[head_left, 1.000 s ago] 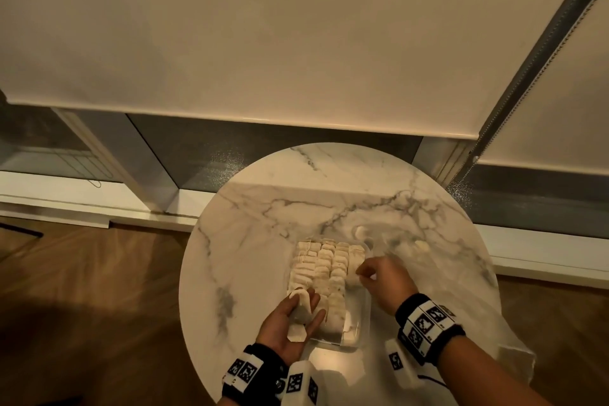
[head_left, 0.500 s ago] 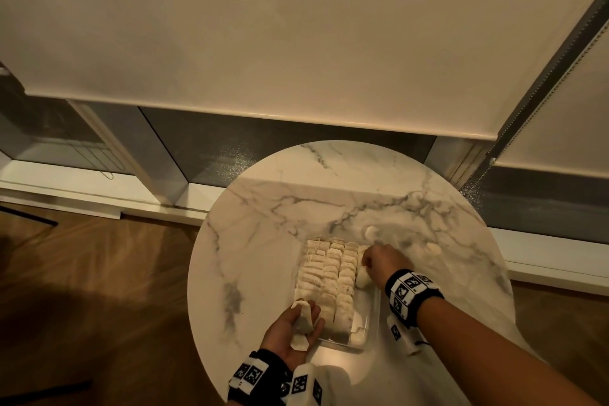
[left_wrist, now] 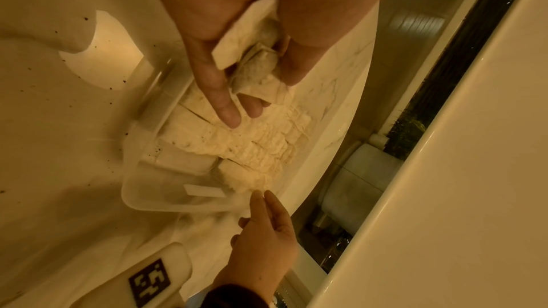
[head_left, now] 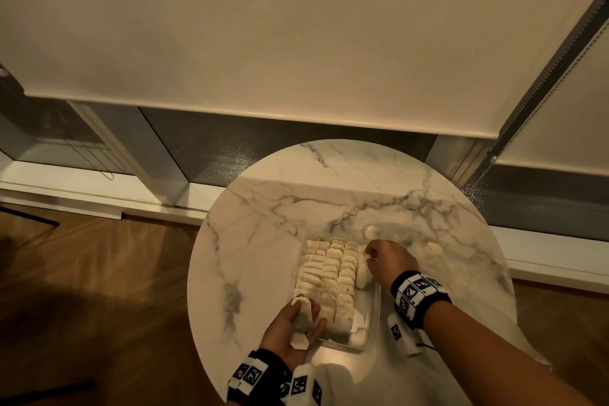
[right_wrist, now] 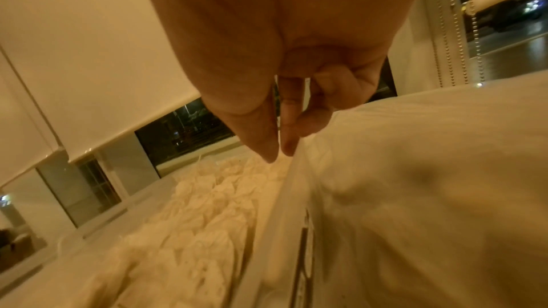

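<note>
A clear plastic container (head_left: 375, 306) (left_wrist: 148, 196) (right_wrist: 284, 196) sits on a round marble table (head_left: 263, 241), packed with rows of pale tea bags (head_left: 329, 270) (left_wrist: 252, 144) (right_wrist: 207, 196). My left hand (head_left: 296, 326) (left_wrist: 207, 32) hovers palm up at the container's near left corner and holds a few tea bags (head_left: 303, 320) (left_wrist: 255, 62) in curled fingers. My right hand (head_left: 367, 254) (left_wrist: 262, 193) (right_wrist: 277, 156) reaches into the far right corner. Its thumb and forefinger tips meet just above the right-hand row. Whether they pinch anything is hidden.
Two loose tea bags (head_left: 370, 231) (head_left: 433, 249) lie on the marble beyond the container. Thin clear plastic (head_left: 478, 273) covers the table's right side. A roller blind (head_left: 296, 43) hangs over a low window behind. Wooden floor (head_left: 99, 273) lies to the left.
My right hand has moved a little farther along the container's right side, toward its far corner. The left hand still holds its tea bags in the same place.
</note>
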`<state>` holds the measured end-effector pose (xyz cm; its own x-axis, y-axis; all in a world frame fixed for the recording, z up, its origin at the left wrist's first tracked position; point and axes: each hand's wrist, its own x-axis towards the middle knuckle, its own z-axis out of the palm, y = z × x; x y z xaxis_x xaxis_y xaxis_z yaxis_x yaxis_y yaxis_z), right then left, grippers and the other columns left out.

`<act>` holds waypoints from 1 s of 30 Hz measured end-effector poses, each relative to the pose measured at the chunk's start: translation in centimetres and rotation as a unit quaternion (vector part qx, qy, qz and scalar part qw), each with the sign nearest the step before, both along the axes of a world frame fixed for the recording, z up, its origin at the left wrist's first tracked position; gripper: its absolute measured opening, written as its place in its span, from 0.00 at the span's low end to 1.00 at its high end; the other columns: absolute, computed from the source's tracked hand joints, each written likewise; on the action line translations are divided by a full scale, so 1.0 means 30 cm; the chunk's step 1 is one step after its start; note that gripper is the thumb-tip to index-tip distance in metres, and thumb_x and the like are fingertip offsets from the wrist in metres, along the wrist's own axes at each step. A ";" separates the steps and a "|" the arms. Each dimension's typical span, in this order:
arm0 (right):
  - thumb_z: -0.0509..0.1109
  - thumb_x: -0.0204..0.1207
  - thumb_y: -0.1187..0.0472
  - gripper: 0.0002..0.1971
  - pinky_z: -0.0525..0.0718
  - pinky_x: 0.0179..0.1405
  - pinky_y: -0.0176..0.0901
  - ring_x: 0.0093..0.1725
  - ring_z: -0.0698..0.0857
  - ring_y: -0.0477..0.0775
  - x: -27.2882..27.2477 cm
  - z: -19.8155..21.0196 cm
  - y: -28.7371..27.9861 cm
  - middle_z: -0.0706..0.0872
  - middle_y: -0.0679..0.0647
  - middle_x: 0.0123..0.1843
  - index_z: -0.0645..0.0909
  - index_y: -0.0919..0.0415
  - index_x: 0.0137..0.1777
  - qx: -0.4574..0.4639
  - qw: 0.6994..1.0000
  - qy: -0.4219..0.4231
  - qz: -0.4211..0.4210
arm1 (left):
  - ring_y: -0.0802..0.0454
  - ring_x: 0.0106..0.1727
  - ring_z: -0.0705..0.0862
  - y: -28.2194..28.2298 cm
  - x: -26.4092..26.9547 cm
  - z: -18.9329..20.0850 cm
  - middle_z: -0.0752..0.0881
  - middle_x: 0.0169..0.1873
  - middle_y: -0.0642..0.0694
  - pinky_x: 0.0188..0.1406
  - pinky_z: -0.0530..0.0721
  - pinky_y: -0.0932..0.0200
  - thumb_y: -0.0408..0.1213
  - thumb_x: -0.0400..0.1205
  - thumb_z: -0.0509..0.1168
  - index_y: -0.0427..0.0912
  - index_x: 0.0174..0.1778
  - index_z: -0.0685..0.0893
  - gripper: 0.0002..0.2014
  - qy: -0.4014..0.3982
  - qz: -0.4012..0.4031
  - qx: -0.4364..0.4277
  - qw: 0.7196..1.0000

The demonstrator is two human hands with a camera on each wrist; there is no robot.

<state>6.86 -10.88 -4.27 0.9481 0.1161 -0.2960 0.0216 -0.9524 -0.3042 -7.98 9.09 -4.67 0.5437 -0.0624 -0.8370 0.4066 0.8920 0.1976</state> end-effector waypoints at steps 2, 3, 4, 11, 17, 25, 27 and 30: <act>0.67 0.75 0.53 0.14 0.85 0.54 0.43 0.57 0.86 0.51 -0.021 0.009 -0.009 0.88 0.44 0.59 0.84 0.43 0.60 0.015 1.000 -0.004 -0.008 | 0.43 0.48 0.84 0.004 0.000 0.004 0.89 0.36 0.37 0.50 0.85 0.40 0.32 0.84 0.62 0.39 0.48 0.83 0.04 -0.011 -0.005 -0.002 1.000; 0.67 0.75 0.53 0.14 0.85 0.54 0.44 0.56 0.86 0.51 -0.034 0.007 -0.014 0.89 0.44 0.57 0.85 0.43 0.59 0.018 1.000 -0.005 -0.006 | 0.43 0.48 0.84 0.007 0.001 0.003 0.89 0.37 0.37 0.49 0.85 0.40 0.33 0.84 0.63 0.39 0.48 0.84 0.04 -0.013 -0.004 -0.004 1.000; 0.66 0.74 0.54 0.14 0.86 0.54 0.44 0.55 0.87 0.50 -0.049 0.003 -0.018 0.89 0.44 0.56 0.85 0.43 0.59 0.016 1.000 0.002 0.003 | 0.43 0.49 0.84 0.009 0.002 0.001 0.89 0.39 0.36 0.49 0.85 0.39 0.33 0.84 0.64 0.39 0.50 0.84 0.04 -0.012 -0.004 -0.005 1.000; 0.57 0.79 0.51 0.17 0.83 0.59 0.49 0.60 0.82 0.58 -0.153 -0.037 -0.010 0.84 0.54 0.61 0.84 0.41 0.62 -0.057 0.992 0.077 0.079 | 0.44 0.48 0.84 0.007 0.012 0.003 0.89 0.39 0.36 0.46 0.86 0.40 0.33 0.83 0.64 0.41 0.49 0.84 0.04 -0.002 -0.008 -0.017 1.000; 0.69 0.75 0.52 0.18 0.81 0.60 0.51 0.63 0.80 0.58 -0.168 -0.034 0.023 0.82 0.55 0.63 0.82 0.43 0.65 -0.107 0.981 0.111 0.114 | 0.43 0.47 0.84 -0.002 0.010 0.020 0.90 0.37 0.36 0.42 0.87 0.40 0.33 0.84 0.63 0.40 0.50 0.84 0.04 0.000 -0.007 -0.016 1.000; 0.69 0.74 0.52 0.17 0.81 0.61 0.54 0.66 0.77 0.58 -0.173 -0.030 0.036 0.82 0.52 0.64 0.80 0.46 0.64 -0.114 0.981 0.101 0.123 | 0.44 0.47 0.84 -0.005 0.003 0.040 0.91 0.36 0.36 0.42 0.87 0.40 0.33 0.84 0.63 0.39 0.49 0.84 0.04 -0.007 -0.004 -0.022 1.000; 0.67 0.76 0.53 0.16 0.81 0.62 0.54 0.67 0.76 0.58 -0.176 -0.022 0.035 0.81 0.52 0.65 0.80 0.46 0.64 -0.108 0.981 0.100 0.126 | 0.44 0.47 0.83 -0.010 0.003 0.042 0.91 0.35 0.36 0.44 0.86 0.40 0.33 0.84 0.63 0.39 0.49 0.84 0.04 -0.010 -0.005 -0.016 1.000; 0.63 0.78 0.53 0.15 0.80 0.61 0.55 0.66 0.76 0.59 -0.184 -0.005 0.030 0.81 0.52 0.67 0.80 0.46 0.64 -0.102 0.982 0.089 0.131 | 0.43 0.47 0.83 -0.015 0.002 0.040 0.91 0.35 0.37 0.43 0.87 0.40 0.32 0.84 0.64 0.40 0.50 0.84 0.04 -0.013 -0.009 -0.008 1.000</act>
